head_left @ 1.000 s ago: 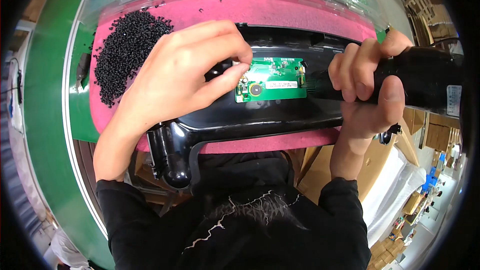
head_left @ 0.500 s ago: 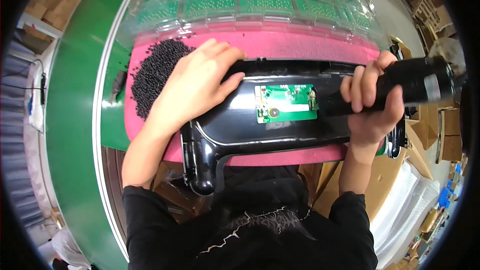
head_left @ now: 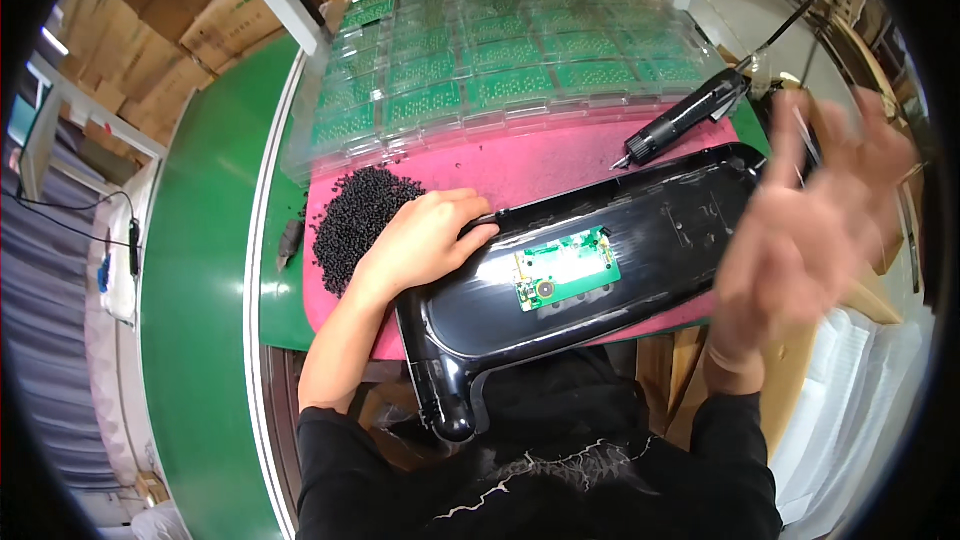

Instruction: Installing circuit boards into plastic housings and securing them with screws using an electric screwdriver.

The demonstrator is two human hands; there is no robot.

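A glossy black plastic housing [head_left: 650,210] lies slanted across the pink mat, with a leg-like end hanging past the near edge. On its face rests a green circuit board [head_left: 567,285]. My left hand [head_left: 432,232] grips the housing's far left edge, thumb over the rim and fingers curled behind. Beyond the housing a black electric screwdriver [head_left: 680,125] lies on the mat, its tip pointing left and its cord running off to the upper right. My right hand [head_left: 805,230], blurred by motion, is raised over the housing's right end with its fingers apart and nothing in them.
Small black screws [head_left: 365,220] are heaped on the left of the pink mat [head_left: 520,155]. Clear trays [head_left: 470,60] of green boards stand along the back. A dark lump [head_left: 290,240] sits on the green table [head_left: 205,270]. Cardboard boxes [head_left: 240,25] are stacked beyond.
My right hand has let go of the screwdriver, which now lies beyond the housing. The housing has turned, its right end now farther away. My left hand keeps its hold. The view has shifted.
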